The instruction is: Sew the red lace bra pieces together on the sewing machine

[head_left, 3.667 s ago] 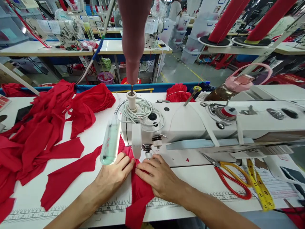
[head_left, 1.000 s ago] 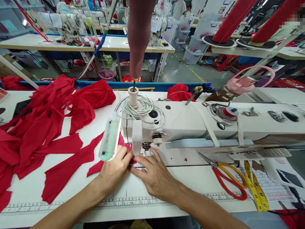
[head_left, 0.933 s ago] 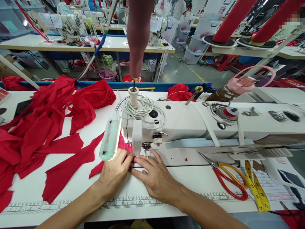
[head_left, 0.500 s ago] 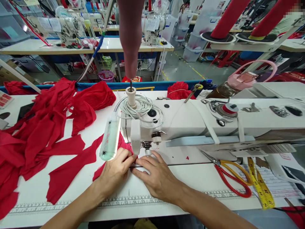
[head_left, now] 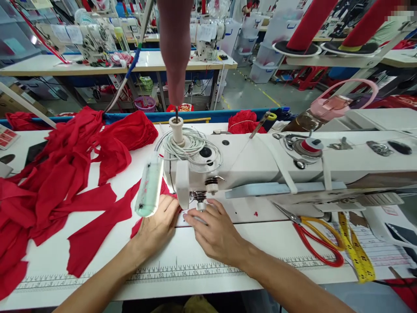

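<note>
A white sewing machine [head_left: 260, 167] stands across the table, its presser foot [head_left: 200, 206] just beyond my fingers. My left hand [head_left: 156, 228] lies flat on a red fabric piece [head_left: 138, 226] left of the foot, fingers stretched toward the needle. My right hand [head_left: 215, 232] rests on the machine bed, fingers extended and touching the foot area. Most of the red piece is hidden under my left hand and behind the machine head. A long red strip [head_left: 94, 234] trails to the left on the table.
A heap of red fabric strips [head_left: 55, 174] covers the table's left side. Red-handled scissors [head_left: 312, 243] and a yellow tape measure [head_left: 353, 250] lie at the right. A lamp tube [head_left: 149, 187] hangs above my left hand. A pink-lidded bottle [head_left: 325, 111] stands behind the machine.
The red piece has fed back under the foot; it no longer hangs over the table's front edge. Both hands have crept forward to the needle.
</note>
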{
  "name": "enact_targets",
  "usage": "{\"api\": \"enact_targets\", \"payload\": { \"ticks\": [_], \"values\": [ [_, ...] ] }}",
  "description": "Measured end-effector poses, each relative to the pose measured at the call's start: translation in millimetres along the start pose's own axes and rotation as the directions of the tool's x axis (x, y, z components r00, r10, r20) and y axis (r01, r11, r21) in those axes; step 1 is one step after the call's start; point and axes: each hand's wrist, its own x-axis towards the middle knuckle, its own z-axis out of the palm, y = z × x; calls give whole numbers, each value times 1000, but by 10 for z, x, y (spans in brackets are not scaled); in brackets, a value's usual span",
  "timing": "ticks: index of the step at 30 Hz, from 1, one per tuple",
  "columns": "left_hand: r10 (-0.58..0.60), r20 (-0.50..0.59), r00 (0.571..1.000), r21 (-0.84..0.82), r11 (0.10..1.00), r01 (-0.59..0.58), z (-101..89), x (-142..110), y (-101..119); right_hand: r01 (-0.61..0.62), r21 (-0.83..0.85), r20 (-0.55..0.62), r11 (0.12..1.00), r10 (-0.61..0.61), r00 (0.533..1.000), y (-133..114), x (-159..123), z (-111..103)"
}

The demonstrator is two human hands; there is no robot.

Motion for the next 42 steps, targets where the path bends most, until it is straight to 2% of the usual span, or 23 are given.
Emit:
{"api": "enact_targets", "payload": {
  "ticks": [3, 9, 18, 21, 25, 27, 32, 35, 39, 42],
  "values": [
    [-13, -13, 1000, -34, 999, 12, -22, 8, 8, -63, -33, -48, 997, 61, 997, 37, 13, 22],
    [-2, -72, 997, -89, 996, -5, -37, -6, 25, -59, -67, 50, 996, 63, 997, 14, 71, 27],
    [37, -52, 998, -39, 998, -40, -25, -43, 42, -60, -56, 58, 997, 64, 996, -19, 70, 17],
    [79, -12, 997, 20, 997, -79, -47, -28, 68, -50, -29, 23, 998, 51, 998, 3, 60, 38],
    [168, -38, 985, 163, 974, -160, -99, -5, 157, -116, 60, -74, 991, 120, 990, 51, 84, 42],
    [208, -43, 977, 204, 959, -195, -124, -17, 186, -117, 66, -50, 991, 120, 991, 79, 117, 22],
    [190, 27, 981, 113, 975, -192, -149, -137, 131, -9, -34, 58, 999, 11, 998, 139, 168, -2],
    [166, 36, 985, 75, 983, -169, -138, -202, 80, 38, -108, 28, 993, -36, 999, 151, 134, 43],
    [207, 12, 978, 116, 971, -207, -116, -220, 50, 29, -171, 9, 985, -28, 1000, 131, 84, 82],
    [180, 26, 983, 122, 976, -182, -89, -217, 10, 14, -201, 14, 979, -12, 1000, 119, 100, 77]
  ]
}}
